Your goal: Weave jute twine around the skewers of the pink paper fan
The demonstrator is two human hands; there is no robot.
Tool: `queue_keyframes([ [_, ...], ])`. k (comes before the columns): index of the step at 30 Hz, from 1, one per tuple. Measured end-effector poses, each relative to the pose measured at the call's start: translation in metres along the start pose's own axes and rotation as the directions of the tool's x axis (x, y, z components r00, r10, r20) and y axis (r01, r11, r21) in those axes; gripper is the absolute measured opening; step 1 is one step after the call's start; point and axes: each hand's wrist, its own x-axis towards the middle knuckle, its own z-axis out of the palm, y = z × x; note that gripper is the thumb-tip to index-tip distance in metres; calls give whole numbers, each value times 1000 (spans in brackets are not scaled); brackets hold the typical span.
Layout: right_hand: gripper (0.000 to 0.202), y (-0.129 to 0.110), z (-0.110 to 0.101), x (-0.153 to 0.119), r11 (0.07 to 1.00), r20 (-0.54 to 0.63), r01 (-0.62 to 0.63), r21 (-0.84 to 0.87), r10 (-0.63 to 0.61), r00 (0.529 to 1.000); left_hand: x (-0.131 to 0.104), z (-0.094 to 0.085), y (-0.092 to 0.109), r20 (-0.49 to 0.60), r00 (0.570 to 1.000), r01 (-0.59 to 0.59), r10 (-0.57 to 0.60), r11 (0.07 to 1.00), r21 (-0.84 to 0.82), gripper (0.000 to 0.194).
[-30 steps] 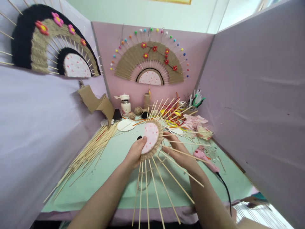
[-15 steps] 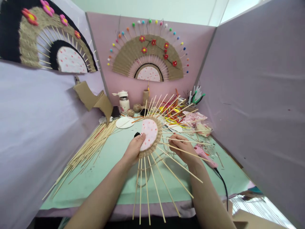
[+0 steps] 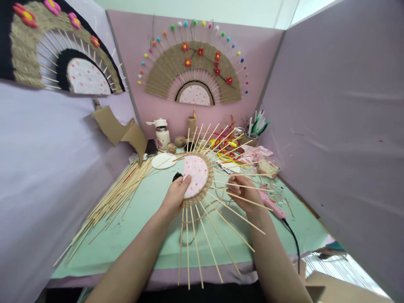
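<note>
A half-round fan piece [image 3: 196,173] with pink dotted cloth, a woven twine rim and thin sticks spreading outward is held over the table. My left hand [image 3: 175,194] grips its straight edge, thumb on the cloth. Behind the sticks on the right, my right hand [image 3: 244,192] has its fingers curled near a loose twine [image 3: 221,198]; what they hold, if anything, is too small to make out. The twine loops below the fan piece, behind the sticks. Something black [image 3: 177,176] shows beside my left hand.
Loose sticks [image 3: 116,195] lie at the left. A white bottle [image 3: 162,136], twine balls [image 3: 180,141] and a white disc [image 3: 164,160] stand or lie behind. At the right are a pink glue gun [image 3: 274,205] with a cord and crumpled cloth [image 3: 257,155]. Finished fans [image 3: 158,78] hang on the walls.
My right hand has moved slightly right, away from the woven rim, with its fingers somewhat changed. The fan piece has shifted and turned slightly in my left hand. The view has shifted a little.
</note>
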Motion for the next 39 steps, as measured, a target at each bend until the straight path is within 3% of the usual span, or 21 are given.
queue_keyframes([
  [12,16,-6,-5,0,995,2,-29,93,28,1000,5,-4,3,-50,998,-23,26,999,44,11],
  [17,22,-13,-12,0,992,-92,65,110,-55,994,11,-13,8,-88,994,-64,70,995,72,15],
  [25,23,-23,-17,-1,933,-283,350,-83,-358,890,13,-17,14,-127,990,-38,54,991,126,18],
  [33,22,-27,-15,-5,893,-311,435,-117,-449,838,15,-20,13,-83,996,-9,21,990,139,15],
  [39,26,-21,-25,5,931,-371,346,-113,-363,855,9,-15,15,-81,996,40,-27,986,160,17],
])
